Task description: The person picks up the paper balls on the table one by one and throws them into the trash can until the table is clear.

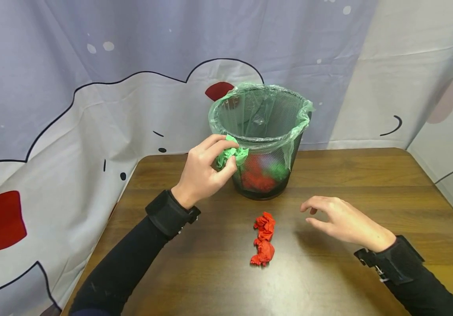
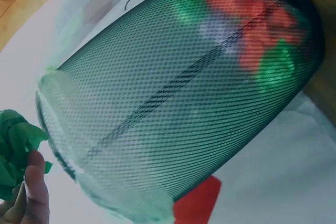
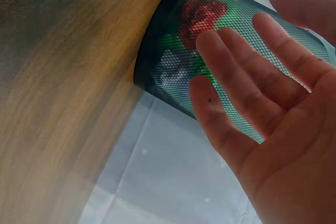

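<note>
My left hand (image 1: 204,169) pinches a crumpled green paper ball (image 1: 232,154) near the front left rim of a black mesh wastebasket (image 1: 264,142). In the left wrist view the green paper (image 2: 18,148) sits between thumb and fingers beside the bin's mouth. A translucent green bag (image 1: 220,116) lines the bin and folds over its rim. Through the mesh show red, green and pale crumpled papers at the bottom. My right hand (image 1: 339,221) hovers over the table to the right, fingers loosely bent and holding nothing. Two red paper balls (image 1: 265,226) (image 1: 265,252) lie between the hands.
The bin stands near the back of a brown wooden table (image 1: 195,272). Behind it hangs a printed curtain (image 1: 163,114) in white and pale blue, close to the table's back edge, and more of it runs along the right side.
</note>
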`<move>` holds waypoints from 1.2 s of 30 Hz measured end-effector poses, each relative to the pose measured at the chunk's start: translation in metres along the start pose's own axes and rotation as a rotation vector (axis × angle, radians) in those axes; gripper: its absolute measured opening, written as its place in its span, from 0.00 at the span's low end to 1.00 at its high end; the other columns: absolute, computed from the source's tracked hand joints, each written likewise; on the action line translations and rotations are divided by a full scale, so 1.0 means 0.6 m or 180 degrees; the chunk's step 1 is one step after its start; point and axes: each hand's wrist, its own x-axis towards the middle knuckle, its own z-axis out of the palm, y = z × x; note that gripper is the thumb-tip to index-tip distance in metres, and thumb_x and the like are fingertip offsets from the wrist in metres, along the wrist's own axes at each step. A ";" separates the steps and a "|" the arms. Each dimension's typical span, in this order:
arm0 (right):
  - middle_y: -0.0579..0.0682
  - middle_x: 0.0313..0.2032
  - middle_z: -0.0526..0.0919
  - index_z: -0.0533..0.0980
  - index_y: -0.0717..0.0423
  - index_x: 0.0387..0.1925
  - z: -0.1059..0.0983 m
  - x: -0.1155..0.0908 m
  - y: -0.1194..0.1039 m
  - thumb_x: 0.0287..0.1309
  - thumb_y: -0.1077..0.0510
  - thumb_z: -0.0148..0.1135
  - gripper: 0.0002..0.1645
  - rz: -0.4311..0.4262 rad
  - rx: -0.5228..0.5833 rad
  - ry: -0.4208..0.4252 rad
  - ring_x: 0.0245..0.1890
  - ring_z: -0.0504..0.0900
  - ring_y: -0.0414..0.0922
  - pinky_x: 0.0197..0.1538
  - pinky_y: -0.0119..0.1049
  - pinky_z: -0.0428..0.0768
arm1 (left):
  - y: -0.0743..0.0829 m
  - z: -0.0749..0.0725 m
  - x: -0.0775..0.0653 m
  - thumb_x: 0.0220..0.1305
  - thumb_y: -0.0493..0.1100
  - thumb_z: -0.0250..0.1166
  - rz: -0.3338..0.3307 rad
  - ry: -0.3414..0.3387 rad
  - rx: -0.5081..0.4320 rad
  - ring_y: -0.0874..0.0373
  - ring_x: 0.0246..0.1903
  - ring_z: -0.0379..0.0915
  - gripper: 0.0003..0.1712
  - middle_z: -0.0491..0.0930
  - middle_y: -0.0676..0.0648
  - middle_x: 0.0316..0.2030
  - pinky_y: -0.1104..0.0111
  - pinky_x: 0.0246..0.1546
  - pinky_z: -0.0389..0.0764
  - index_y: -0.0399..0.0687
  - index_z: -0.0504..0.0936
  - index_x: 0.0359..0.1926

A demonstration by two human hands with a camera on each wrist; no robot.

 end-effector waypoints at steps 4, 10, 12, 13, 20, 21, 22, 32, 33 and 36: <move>0.33 0.42 0.83 0.81 0.41 0.46 0.002 -0.001 0.002 0.59 0.57 0.70 0.13 -0.0011 -0.0012 0.0018 0.40 0.82 0.35 0.44 0.38 0.80 | 0.005 -0.007 0.020 0.62 0.41 0.58 0.0131 0.0200 -0.0008 0.51 0.44 0.81 0.14 0.82 0.42 0.42 0.61 0.46 0.81 0.40 0.85 0.42; 0.33 0.42 0.83 0.81 0.41 0.46 0.004 -0.003 0.005 0.59 0.56 0.70 0.13 0.0065 -0.0010 -0.0023 0.40 0.82 0.34 0.43 0.37 0.80 | 0.008 -0.012 0.055 0.63 0.42 0.56 0.0225 0.0419 0.0078 0.51 0.44 0.81 0.15 0.83 0.42 0.42 0.60 0.45 0.81 0.40 0.85 0.42; 0.33 0.42 0.83 0.81 0.40 0.46 0.005 -0.003 0.006 0.59 0.55 0.70 0.13 0.0085 -0.0004 -0.0035 0.40 0.82 0.34 0.44 0.37 0.80 | 0.007 -0.012 0.069 0.63 0.42 0.56 0.0206 0.0453 0.0075 0.52 0.42 0.80 0.15 0.82 0.43 0.41 0.60 0.43 0.81 0.41 0.86 0.43; 0.33 0.42 0.83 0.81 0.41 0.46 0.006 -0.004 0.007 0.59 0.56 0.70 0.13 0.0077 0.0002 -0.0038 0.40 0.82 0.35 0.43 0.38 0.80 | 0.005 -0.012 0.076 0.63 0.43 0.56 0.0193 0.0461 0.0087 0.53 0.41 0.80 0.15 0.82 0.43 0.41 0.60 0.42 0.80 0.41 0.86 0.43; 0.33 0.42 0.83 0.81 0.41 0.45 0.010 -0.005 0.010 0.58 0.56 0.71 0.13 0.0080 0.0031 -0.0046 0.40 0.82 0.35 0.43 0.37 0.80 | -0.002 -0.010 0.113 0.63 0.43 0.57 0.0092 0.0405 0.0155 0.53 0.42 0.78 0.16 0.82 0.43 0.43 0.60 0.42 0.78 0.42 0.85 0.46; 0.33 0.42 0.83 0.81 0.41 0.45 0.010 -0.005 0.010 0.58 0.57 0.71 0.13 0.0080 0.0034 -0.0046 0.40 0.82 0.35 0.43 0.37 0.80 | -0.002 -0.011 0.116 0.63 0.43 0.57 0.0069 0.0370 0.0183 0.53 0.42 0.78 0.16 0.82 0.44 0.43 0.60 0.42 0.78 0.42 0.85 0.46; 0.33 0.42 0.83 0.81 0.41 0.45 0.010 -0.005 0.010 0.58 0.57 0.71 0.13 0.0080 0.0035 -0.0046 0.40 0.82 0.35 0.43 0.37 0.80 | -0.002 -0.011 0.120 0.63 0.43 0.57 0.0036 0.0330 0.0224 0.54 0.42 0.78 0.16 0.81 0.44 0.44 0.60 0.41 0.78 0.43 0.85 0.46; 0.38 0.42 0.85 0.82 0.43 0.46 0.012 -0.006 0.011 0.60 0.57 0.69 0.12 0.0083 0.0084 -0.0124 0.40 0.82 0.37 0.44 0.39 0.80 | -0.004 -0.012 0.159 0.65 0.46 0.57 -0.0578 -0.0252 0.0735 0.54 0.47 0.79 0.19 0.78 0.51 0.57 0.59 0.31 0.75 0.54 0.84 0.54; 0.39 0.42 0.86 0.82 0.43 0.46 0.012 -0.006 0.011 0.60 0.57 0.69 0.13 0.0084 0.0090 -0.0135 0.40 0.82 0.37 0.45 0.39 0.80 | -0.005 -0.012 0.162 0.66 0.47 0.57 -0.0615 -0.0301 0.0764 0.54 0.48 0.79 0.19 0.78 0.51 0.58 0.59 0.31 0.75 0.54 0.84 0.55; 0.40 0.43 0.86 0.82 0.43 0.46 0.014 -0.006 0.012 0.60 0.57 0.69 0.13 0.0105 0.0117 -0.0177 0.41 0.83 0.38 0.45 0.40 0.80 | -0.007 -0.012 0.172 0.67 0.47 0.58 -0.0703 -0.0455 0.0829 0.54 0.50 0.78 0.20 0.76 0.52 0.61 0.59 0.33 0.76 0.56 0.83 0.57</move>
